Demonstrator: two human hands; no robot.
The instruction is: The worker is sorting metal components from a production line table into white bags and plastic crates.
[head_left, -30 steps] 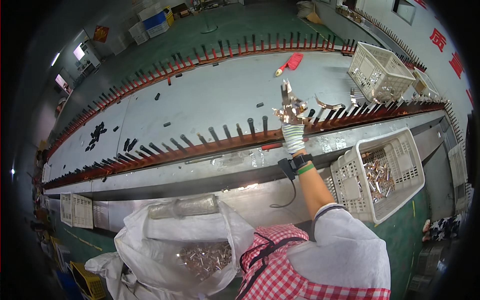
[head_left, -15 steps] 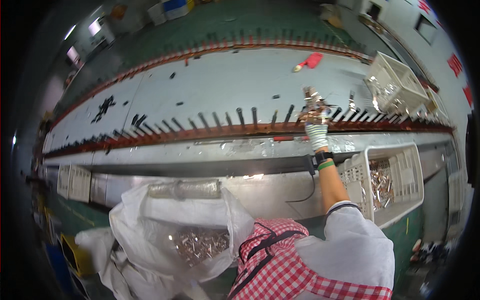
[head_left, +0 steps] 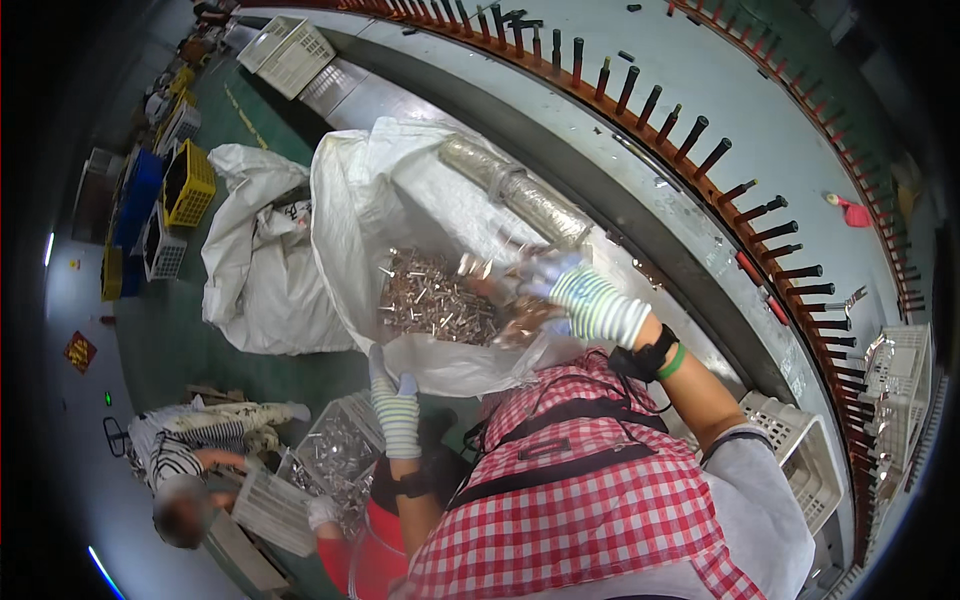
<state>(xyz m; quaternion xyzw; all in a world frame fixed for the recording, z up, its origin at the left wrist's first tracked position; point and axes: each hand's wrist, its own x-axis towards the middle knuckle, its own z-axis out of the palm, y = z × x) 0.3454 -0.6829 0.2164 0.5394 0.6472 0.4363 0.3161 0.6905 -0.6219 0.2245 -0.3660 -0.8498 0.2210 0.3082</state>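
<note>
Gloved right hand (head_left: pixel 570 300) reaching forward (blurred), left hand (head_left: pixel 393 398) raised, fingers up

Head view, looking steeply down, close over sack (head_left: pixel 420 200)

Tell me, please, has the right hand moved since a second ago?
Yes. The right hand has left the row of pegs on the long table and now reaches into the white sack of metal parts.

A long grey conveyor (head_left: pixel 700 80) curves across the top, edged by a reddish rail of dark pegs (head_left: pixel 760 215). A red tool (head_left: pixel 850 212) lies on it. White plastic crates (head_left: pixel 905 385) sit at right — another (head_left: pixel 290 50) at upper left. On the green floor (head_left: pixel 170 330) lie a crumpled white sack (head_left: pixel 255 270) and a yellow crate (head_left: pixel 188 183). A second person (head_left: pixel 195 465) crouches lower left beside a basket of metal parts (head_left: pixel 335 455).
</note>
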